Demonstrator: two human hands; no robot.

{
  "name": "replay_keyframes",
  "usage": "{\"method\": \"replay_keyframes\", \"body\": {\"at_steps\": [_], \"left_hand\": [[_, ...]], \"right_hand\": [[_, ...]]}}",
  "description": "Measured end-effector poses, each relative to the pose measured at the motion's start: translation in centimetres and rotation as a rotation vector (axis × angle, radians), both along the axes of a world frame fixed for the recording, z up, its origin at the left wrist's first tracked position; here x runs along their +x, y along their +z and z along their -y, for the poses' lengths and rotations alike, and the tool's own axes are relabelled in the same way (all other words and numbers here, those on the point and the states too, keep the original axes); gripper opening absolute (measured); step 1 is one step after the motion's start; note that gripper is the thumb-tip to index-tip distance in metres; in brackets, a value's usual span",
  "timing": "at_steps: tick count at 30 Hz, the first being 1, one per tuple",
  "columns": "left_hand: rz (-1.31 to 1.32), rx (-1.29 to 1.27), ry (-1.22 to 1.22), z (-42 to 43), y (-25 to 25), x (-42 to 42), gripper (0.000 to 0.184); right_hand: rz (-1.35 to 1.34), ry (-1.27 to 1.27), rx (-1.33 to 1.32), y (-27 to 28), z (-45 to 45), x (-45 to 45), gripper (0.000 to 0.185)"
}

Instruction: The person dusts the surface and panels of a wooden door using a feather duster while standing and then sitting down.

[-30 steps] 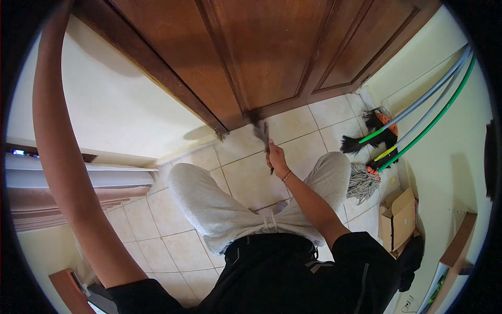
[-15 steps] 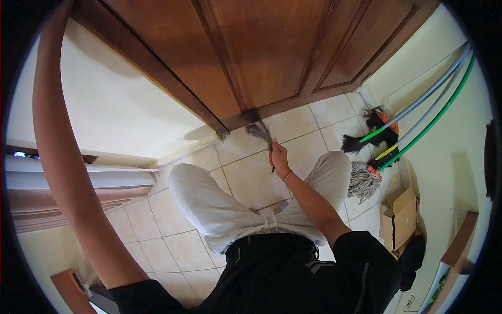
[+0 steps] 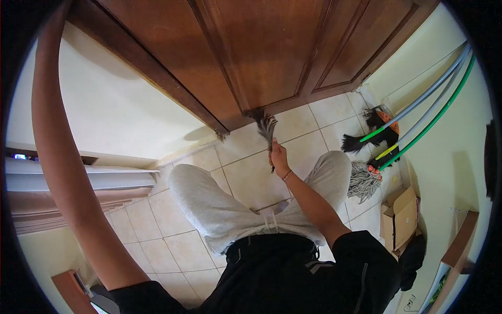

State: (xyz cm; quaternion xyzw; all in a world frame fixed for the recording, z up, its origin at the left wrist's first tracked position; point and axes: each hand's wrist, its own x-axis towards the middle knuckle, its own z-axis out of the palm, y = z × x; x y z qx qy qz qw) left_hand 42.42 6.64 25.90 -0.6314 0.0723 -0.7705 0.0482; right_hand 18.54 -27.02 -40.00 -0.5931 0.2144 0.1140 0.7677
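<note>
My right hand point(image 3: 278, 157) is closed around the short handle of a dark feather duster point(image 3: 266, 126). The feathers fan out toward the lower part of a brown wooden door point(image 3: 272, 47), and their dark tips appear to touch its bottom edge. The handle's end pokes out below my fingers. My left arm stretches up along the left side toward the door frame point(image 3: 141, 49), and its hand lies beyond the top edge of the view.
To the right, brooms point(image 3: 355, 143) and a grey string mop point(image 3: 364, 181) lean against the wall. An open cardboard box point(image 3: 401, 217) stands below them. Pale tiles point(image 3: 256, 178) cover the floor around my bent knees. A curtain point(image 3: 83, 180) hangs at the left.
The duster's feathers have swung a little to the right along the door's bottom edge. My right hand stays almost in the same spot, and my left arm has barely shifted.
</note>
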Motion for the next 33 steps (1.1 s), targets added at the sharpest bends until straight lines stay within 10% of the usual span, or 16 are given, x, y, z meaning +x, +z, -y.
{"method": "replay_keyframes", "body": {"at_steps": [7, 33], "left_hand": [[-0.471, -0.037, -0.663, 5.5, -3.5, -8.1, 0.053], [-0.194, 0.03, -0.4, 4.6, -3.2, -4.9, 0.043]], "right_hand": [[-0.004, 0.006, 0.02, -0.2, -0.2, 0.0, 0.059], [-0.043, 0.1, -0.024, -0.2, -0.3, 0.0, 0.06]]}}
